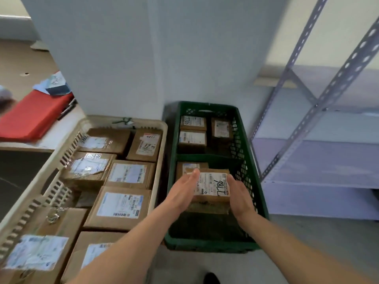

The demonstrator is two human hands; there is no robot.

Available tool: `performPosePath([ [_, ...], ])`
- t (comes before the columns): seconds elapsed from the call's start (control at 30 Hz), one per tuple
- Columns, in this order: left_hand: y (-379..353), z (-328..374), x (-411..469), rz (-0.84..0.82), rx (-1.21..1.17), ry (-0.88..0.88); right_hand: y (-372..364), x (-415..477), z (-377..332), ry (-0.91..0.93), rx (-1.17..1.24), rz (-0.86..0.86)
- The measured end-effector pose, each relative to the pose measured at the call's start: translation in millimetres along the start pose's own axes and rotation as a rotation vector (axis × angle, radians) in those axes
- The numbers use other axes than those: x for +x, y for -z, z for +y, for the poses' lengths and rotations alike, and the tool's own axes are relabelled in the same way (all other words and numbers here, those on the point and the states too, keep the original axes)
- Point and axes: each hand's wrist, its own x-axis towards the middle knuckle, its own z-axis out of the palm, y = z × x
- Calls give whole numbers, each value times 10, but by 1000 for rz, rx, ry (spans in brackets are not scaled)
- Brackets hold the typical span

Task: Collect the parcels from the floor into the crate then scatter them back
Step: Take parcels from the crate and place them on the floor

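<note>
A green plastic crate [171, 181] stands on the floor against the wall, split by a middle divider. Three small cardboard parcels [192, 138] lie in its far half. In the near half I hold a small labelled parcel [212, 185] between both palms, above the crate floor. My left hand [182, 193] presses its left side with straight fingers. My right hand [239, 193] presses its right side the same way. Another parcel [189, 166] sits just behind it, partly hidden.
A beige crate [67, 148] full of several larger cardboard parcels stands to the left of the green one. A grey metal shelf rack [307, 111] rises on the right. A red flat item [32, 117] lies on a surface at the far left.
</note>
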Motion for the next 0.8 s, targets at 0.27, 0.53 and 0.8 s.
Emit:
performPosePath([
  [0.27,-151,-304,498,48,18,253,-110,440,509,-237,22,-170],
  [0.53,-257,-315,754,135,-26,397,-253,836,558,-374,-16,-402],
  [0.8,-311,-223,736,195,-77,444,-158,1017,456,-383,-130,-529],
])
